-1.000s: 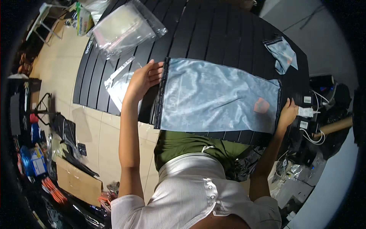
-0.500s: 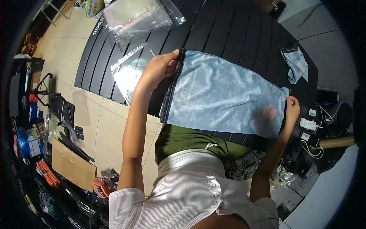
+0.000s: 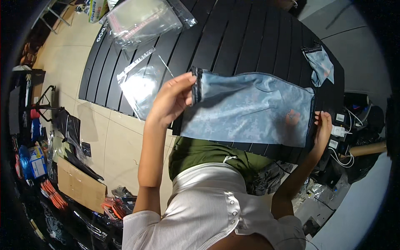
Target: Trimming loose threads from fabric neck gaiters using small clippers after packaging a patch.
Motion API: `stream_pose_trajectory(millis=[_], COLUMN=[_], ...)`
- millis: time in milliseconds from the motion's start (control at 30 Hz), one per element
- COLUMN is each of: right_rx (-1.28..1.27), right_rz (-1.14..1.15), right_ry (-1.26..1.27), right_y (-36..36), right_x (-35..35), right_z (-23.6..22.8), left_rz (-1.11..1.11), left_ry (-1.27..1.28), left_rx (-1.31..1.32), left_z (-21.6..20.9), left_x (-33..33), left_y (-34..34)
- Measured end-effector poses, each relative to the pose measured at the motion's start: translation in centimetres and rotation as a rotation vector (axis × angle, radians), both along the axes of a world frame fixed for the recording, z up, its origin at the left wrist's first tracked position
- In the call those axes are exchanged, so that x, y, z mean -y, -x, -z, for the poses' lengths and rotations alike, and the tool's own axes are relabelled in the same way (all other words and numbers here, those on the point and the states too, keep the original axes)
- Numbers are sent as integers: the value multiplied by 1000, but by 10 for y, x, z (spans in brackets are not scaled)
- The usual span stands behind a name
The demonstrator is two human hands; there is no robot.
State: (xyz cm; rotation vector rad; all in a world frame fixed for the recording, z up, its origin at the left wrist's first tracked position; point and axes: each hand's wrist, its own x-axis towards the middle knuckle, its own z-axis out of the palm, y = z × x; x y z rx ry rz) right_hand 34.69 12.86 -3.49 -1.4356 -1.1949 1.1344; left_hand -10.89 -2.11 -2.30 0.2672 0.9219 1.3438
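Observation:
A light-blue camouflage fabric sleeve (image 3: 246,112) with black end bands and an orange mark lies across the table's near part. My left hand (image 3: 173,98) pinches its far left corner at the black band. There the cloth is lifted and folded over, casting a shadow on the layer below. My right hand (image 3: 323,129) rests just beside the sleeve's right end, fingers slightly apart; whether the fingertips touch the band I cannot tell. A smaller piece of the same blue fabric (image 3: 320,66) lies crumpled at the table's right.
The black slatted table (image 3: 225,46) bears a stack of clear plastic bags (image 3: 139,23) at the far left. A single clear bag (image 3: 139,85) lies near my left hand. White chargers and cables (image 3: 339,131) are at the right edge. Cardboard (image 3: 81,181) stands on the floor, left.
My left hand has raised the sleeve's left corner and turned it inward. The right hand has come slightly away from the right end, its fingers loosened. The view has shifted a little.

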Motion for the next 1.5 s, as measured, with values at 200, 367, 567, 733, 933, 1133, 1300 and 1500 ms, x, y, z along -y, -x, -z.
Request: stream_pose_trajectory(millis=[200,367,567,733,933,1133,1300,1500], right_rx=[191,500,791,934,306,-518,208,949], right_rz=[-146,116,123,129,-35,-20,127,259], right_ry=[-118,-229,-6,31,-136,-176,-75,-104], right_y=[32,38,43,38,36,-17,-7,-24], right_x=[9,-19,-57,-63,-54,-5,0,8], right_z=[3,14,23,11,-13,-55,-20,22], left_rz=[-69,-80,-40,152,27,-468,-320,-176], left_ry=[-6,-22,155,205,-32,-89,119,241], left_rx=[93,11,-51,-52,26,-185,-220,-113], left_z=[-12,-12,0,-6,12,-45,-4,11], left_x=[21,23,25,24,19,28,36,35], left_y=[-25,-35,-39,-46,-23,-5,-7,-33])
